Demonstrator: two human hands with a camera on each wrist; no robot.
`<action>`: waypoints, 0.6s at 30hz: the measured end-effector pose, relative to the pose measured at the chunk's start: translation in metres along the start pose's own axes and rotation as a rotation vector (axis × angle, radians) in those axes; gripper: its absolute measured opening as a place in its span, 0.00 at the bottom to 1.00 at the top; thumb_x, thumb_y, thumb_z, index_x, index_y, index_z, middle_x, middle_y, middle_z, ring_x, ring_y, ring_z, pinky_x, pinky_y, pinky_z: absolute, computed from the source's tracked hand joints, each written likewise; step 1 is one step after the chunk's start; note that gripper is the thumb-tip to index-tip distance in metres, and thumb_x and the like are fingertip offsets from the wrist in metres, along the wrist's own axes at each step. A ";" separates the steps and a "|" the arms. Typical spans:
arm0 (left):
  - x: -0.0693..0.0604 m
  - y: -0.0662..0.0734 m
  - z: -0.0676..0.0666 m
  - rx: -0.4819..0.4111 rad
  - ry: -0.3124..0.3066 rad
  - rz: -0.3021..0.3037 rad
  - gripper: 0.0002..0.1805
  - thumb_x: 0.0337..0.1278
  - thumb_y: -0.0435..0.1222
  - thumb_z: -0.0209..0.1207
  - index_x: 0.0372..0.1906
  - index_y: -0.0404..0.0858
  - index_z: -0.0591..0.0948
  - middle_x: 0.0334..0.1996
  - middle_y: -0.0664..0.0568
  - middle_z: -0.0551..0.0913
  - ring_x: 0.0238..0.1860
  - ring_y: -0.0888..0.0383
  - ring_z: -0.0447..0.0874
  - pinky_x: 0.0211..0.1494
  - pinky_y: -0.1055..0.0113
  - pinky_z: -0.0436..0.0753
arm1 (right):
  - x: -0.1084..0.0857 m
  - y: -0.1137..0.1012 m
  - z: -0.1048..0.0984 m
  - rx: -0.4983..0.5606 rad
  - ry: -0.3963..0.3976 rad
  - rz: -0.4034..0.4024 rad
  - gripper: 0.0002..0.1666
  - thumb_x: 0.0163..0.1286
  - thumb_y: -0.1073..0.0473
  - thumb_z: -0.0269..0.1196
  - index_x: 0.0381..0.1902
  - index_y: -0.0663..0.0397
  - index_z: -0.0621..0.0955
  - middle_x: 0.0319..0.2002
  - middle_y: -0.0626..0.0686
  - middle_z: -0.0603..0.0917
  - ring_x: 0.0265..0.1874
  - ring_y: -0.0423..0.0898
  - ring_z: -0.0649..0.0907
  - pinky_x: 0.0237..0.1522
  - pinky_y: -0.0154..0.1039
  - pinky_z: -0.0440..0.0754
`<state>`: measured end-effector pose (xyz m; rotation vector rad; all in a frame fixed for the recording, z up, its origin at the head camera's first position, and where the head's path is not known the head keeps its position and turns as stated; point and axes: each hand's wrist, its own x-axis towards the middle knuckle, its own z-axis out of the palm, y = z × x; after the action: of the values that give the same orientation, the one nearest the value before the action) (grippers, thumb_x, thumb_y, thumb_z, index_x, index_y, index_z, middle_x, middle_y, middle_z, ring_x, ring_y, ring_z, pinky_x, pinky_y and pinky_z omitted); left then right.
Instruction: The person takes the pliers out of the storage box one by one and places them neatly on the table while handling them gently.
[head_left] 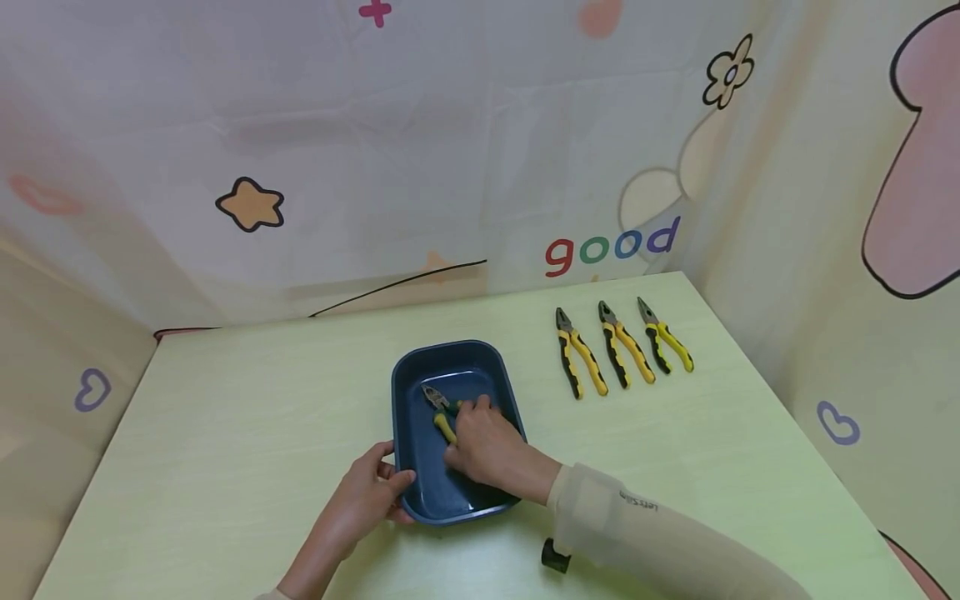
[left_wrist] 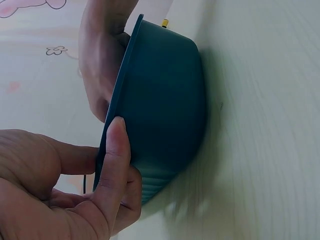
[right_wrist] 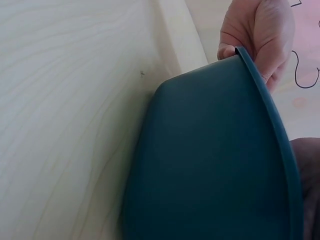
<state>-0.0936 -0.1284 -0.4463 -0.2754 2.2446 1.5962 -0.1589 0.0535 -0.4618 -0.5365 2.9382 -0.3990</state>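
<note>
A dark blue rectangular tray [head_left: 427, 492] stands on the table in the head view. My left hand [head_left: 371, 492] grips its left rim near the front corner, thumb and fingers on either side of the wall, as the left wrist view shows of the hand [left_wrist: 90, 195]. Inside the tray lies a pair of pliers [head_left: 435, 398] with green and yellow handles, jaws toward the back left. My right hand [head_left: 487, 442] reaches in over the right wall and holds the pliers by the handles; its fingers cover part of them. The right wrist view shows mostly the tray's outer wall [right_wrist: 210, 150].
Three more pliers lie in a row at the back right: one with black and yellow handles [head_left: 588, 357], a similar one [head_left: 636, 354] beside it, and a slimmer long-nosed pair [head_left: 675, 346]. A printed curtain [head_left: 450, 167] hangs behind the table [head_left: 262, 417].
</note>
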 end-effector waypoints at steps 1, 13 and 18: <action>0.000 0.000 0.000 -0.001 0.001 0.001 0.29 0.73 0.28 0.58 0.73 0.25 0.65 0.38 0.39 0.76 0.24 0.54 0.84 0.30 0.59 0.89 | 0.000 -0.001 -0.001 0.008 -0.005 0.013 0.26 0.66 0.51 0.68 0.47 0.71 0.78 0.35 0.61 0.74 0.26 0.49 0.75 0.26 0.41 0.81; 0.000 -0.001 -0.001 0.001 0.002 -0.009 0.29 0.73 0.28 0.57 0.73 0.26 0.64 0.38 0.40 0.76 0.24 0.54 0.84 0.31 0.59 0.89 | 0.013 -0.009 -0.021 -0.011 -0.103 0.130 0.34 0.71 0.40 0.63 0.55 0.66 0.76 0.38 0.60 0.76 0.28 0.50 0.77 0.28 0.41 0.82; 0.000 -0.002 -0.001 0.003 0.007 0.002 0.29 0.73 0.28 0.58 0.73 0.25 0.65 0.38 0.40 0.76 0.23 0.53 0.84 0.31 0.57 0.89 | 0.018 -0.007 -0.025 -0.020 -0.091 0.119 0.35 0.72 0.38 0.63 0.55 0.66 0.76 0.34 0.58 0.77 0.26 0.50 0.78 0.26 0.41 0.81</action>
<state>-0.0936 -0.1299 -0.4475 -0.2793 2.2533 1.5947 -0.1775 0.0465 -0.4376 -0.3697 2.8713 -0.3229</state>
